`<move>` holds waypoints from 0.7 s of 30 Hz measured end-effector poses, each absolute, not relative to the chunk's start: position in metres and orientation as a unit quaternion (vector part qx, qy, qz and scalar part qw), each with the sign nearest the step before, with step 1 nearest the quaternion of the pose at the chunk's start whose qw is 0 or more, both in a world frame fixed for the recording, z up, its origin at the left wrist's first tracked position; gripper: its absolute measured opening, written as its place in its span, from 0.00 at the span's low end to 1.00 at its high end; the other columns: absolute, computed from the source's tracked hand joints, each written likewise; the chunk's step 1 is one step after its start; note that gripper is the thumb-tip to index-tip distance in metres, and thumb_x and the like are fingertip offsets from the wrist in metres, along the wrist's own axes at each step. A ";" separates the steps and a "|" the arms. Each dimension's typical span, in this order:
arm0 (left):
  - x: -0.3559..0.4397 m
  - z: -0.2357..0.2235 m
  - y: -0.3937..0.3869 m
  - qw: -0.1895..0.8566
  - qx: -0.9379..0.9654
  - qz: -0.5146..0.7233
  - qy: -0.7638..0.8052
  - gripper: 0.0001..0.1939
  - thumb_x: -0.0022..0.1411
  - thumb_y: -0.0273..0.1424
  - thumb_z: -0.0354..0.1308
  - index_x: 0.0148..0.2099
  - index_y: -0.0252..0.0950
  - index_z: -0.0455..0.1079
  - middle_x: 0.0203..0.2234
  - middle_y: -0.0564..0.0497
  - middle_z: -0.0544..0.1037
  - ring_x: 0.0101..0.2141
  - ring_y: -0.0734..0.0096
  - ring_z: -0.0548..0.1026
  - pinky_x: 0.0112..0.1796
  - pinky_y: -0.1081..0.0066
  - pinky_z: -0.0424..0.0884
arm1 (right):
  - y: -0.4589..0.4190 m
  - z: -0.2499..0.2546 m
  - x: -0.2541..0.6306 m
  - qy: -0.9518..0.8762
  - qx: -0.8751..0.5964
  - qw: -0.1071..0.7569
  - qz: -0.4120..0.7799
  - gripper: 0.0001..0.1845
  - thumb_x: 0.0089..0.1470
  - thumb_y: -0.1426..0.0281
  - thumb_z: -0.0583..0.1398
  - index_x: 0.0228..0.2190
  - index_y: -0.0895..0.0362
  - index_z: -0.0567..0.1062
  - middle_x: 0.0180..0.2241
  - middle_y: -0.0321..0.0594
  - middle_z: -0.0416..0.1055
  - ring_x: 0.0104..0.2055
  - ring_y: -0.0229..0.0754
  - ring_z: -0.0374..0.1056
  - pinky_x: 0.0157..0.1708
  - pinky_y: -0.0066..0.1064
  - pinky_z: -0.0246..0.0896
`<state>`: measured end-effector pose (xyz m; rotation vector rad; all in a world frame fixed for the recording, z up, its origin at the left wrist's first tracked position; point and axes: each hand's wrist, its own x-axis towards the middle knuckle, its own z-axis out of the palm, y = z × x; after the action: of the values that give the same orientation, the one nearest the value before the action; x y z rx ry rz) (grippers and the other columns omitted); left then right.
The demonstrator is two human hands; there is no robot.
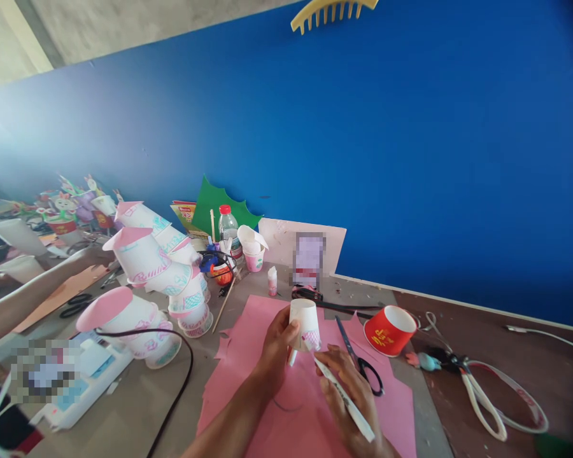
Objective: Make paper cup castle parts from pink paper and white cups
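My left hand (277, 343) is closed round a small white paper cup (304, 312), held upside down above a pink paper sheet (248, 356). A pink pattern shows on the lower right of the cup's side. Just below it pokes a small white-and-red piece (293, 357), partly hidden by my fingers. My right hand (358, 388) grips a white marker pen (346, 397), its tip close to the cup; whether it touches, I cannot tell. Dark-handled scissors (370, 375) lie on the sheet beside my right hand.
A red paper cup (390, 331) lies tilted at the right, near a white looped strap (482, 407). Stacked decorated cups (146, 257) curve upward on the left. Behind stand a small bottle (272, 282) and a phone (309, 257). Another person's arm (52, 286) reaches in at left.
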<state>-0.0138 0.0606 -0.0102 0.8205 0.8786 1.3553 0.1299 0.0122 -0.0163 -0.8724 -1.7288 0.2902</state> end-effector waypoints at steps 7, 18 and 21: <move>-0.014 -0.011 0.061 0.616 0.361 0.582 0.389 0.28 0.53 0.43 0.63 0.52 0.34 0.69 0.37 0.46 0.75 0.22 0.79 0.65 0.16 0.79 0.49 | 0.015 -0.036 0.133 -0.718 -0.425 0.538 0.119 0.09 0.58 0.65 0.55 0.39 0.51 0.74 0.34 0.39 0.76 0.46 0.49 0.69 0.44 0.39 0.64; -0.014 -0.011 0.062 0.616 0.354 0.580 0.400 0.27 0.54 0.44 0.61 0.51 0.34 0.68 0.31 0.50 0.73 0.19 0.81 0.62 0.14 0.79 0.47 | 0.012 -0.016 0.131 -0.694 -0.417 0.570 0.140 0.09 0.59 0.63 0.55 0.35 0.52 0.74 0.32 0.39 0.76 0.39 0.46 0.73 0.39 0.35 0.68; -0.014 -0.011 0.063 0.615 0.357 0.576 0.403 0.28 0.53 0.45 0.62 0.51 0.34 0.68 0.29 0.51 0.72 0.19 0.81 0.62 0.14 0.79 0.48 | 0.011 -0.020 0.129 -0.710 -0.396 0.567 0.134 0.10 0.59 0.63 0.56 0.38 0.52 0.74 0.34 0.40 0.76 0.41 0.47 0.72 0.41 0.37 0.68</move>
<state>-0.0143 0.0628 -0.0114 0.8215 0.9296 1.3282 0.1285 0.0109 -0.0198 -0.9295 -1.6679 0.3160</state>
